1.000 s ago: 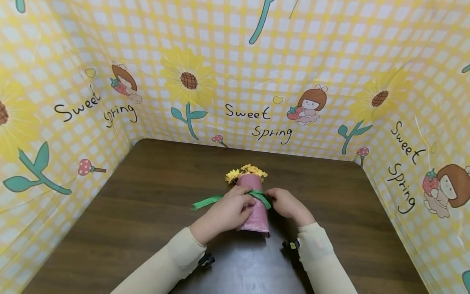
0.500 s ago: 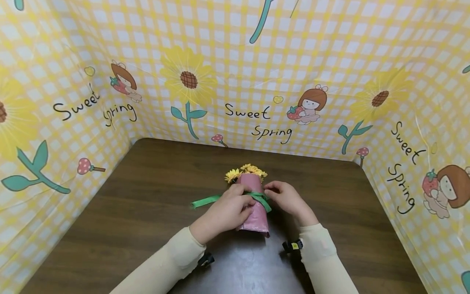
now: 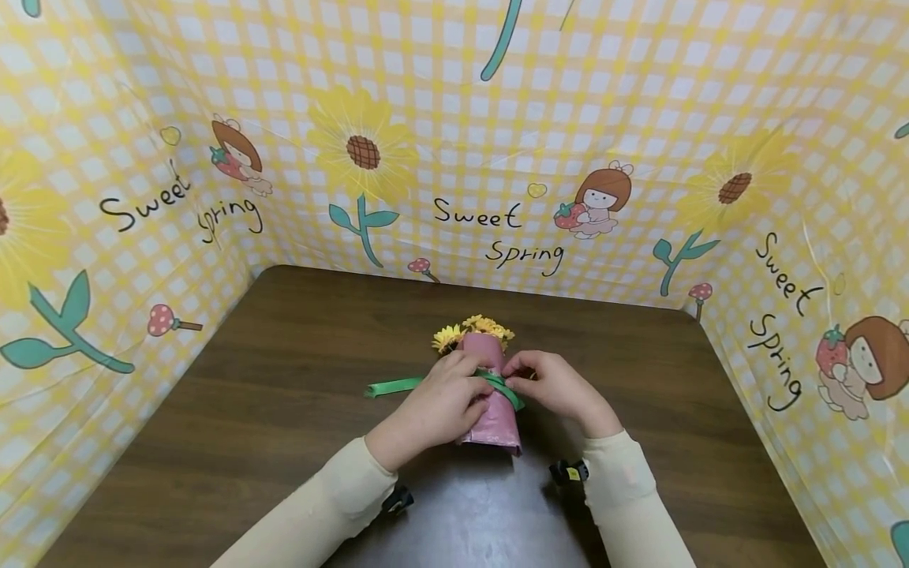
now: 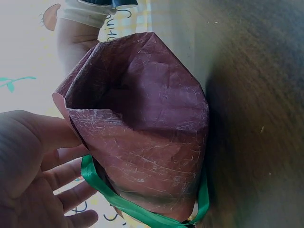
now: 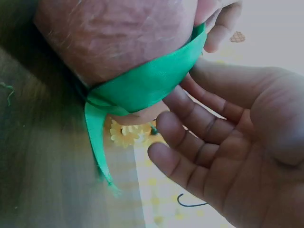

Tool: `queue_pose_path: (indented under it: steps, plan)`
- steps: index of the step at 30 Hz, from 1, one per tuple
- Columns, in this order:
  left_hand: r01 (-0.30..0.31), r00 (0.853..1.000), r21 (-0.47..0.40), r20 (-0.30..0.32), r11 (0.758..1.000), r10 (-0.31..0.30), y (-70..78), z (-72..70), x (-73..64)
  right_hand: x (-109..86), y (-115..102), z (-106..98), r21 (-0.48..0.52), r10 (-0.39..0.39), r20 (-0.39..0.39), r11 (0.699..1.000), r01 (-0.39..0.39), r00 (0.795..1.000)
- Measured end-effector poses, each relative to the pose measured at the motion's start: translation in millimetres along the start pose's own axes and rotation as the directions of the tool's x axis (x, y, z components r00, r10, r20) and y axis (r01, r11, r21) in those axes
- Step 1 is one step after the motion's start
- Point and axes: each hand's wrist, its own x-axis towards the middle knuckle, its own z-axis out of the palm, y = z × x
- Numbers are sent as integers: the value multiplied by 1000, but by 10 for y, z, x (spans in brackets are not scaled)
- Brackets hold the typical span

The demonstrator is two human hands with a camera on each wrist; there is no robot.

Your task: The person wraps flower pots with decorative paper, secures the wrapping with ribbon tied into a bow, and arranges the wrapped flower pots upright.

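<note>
A small bouquet of yellow flowers [image 3: 486,323] lies in a pink paper wrapper [image 3: 493,430], blooms toward the far side. Round the wrapper's middle runs a green ribbon [image 3: 394,386], one tail stretching left across the table. My left hand [image 3: 433,398] lies over the wrapper and pinches the ribbon against it. From the right, my right hand [image 3: 557,383] pinches the ribbon between thumb and forefinger, its other fingers loosely bent in the right wrist view. The wrapper's open lower end [image 4: 142,80] faces the left wrist camera. A frayed ribbon end [image 5: 97,147] hangs beside the wrapper.
A dark wooden table [image 3: 284,347] lies beneath everything. Yellow-checked cloth walls [image 3: 454,118] with printed flowers and lettering enclose its back and sides. Black wrist straps [image 3: 568,472] show under the pale sleeves.
My right hand has shifted left and inward, its fingertips now over the wrapper at the ribbon. The left hand stays nearly in place. The ribbon's left tail has tilted slightly flatter.
</note>
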Motion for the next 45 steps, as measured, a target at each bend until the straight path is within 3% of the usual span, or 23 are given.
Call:
queue_pose_path:
  steps: [6,10,15,19,22,25,30,33,36,39,42,45]
  plan:
    - [1,1000,-25,13,1000,-1,-5,-15,-1,8,52,-1,41,-25,1,999,25,1000]
    - [1,1000,-56,12,998,0,-27,-6,9,-7,89,-18,122,-100,15,988,98,995]
    - [-11,1000,-84,15,996,12,-56,-1,30,-19,137,-42,201,-249,94,953,226,964]
    - [-13,999,-94,31,996,16,-47,-14,39,-30,148,-71,242,-308,147,933,268,940]
    - [-11,999,-97,34,995,14,-41,-21,45,-42,118,-104,220,-314,175,936,274,933]
    - [-5,999,-92,37,996,8,-40,-20,46,-61,64,-146,137,-285,170,955,264,943]
    - [17,998,-69,53,997,-13,-25,-12,37,-57,-9,-141,-63,-218,88,973,223,972]
    - [30,998,-58,63,998,-27,-24,-7,26,-5,-37,-68,-182,-174,-40,970,164,984]
    - [42,997,-55,71,998,-38,-23,-13,16,47,-59,7,-237,-151,-188,966,105,971]
    - [54,996,-59,76,997,-49,-21,-28,6,69,-74,40,-199,-125,-281,978,70,951]
    - [66,995,-73,81,995,-60,-23,-48,5,53,-101,14,-69,-65,-332,997,45,941]
    - [71,994,-83,88,994,-63,-28,-67,16,16,-135,-48,64,-14,-358,997,39,934]
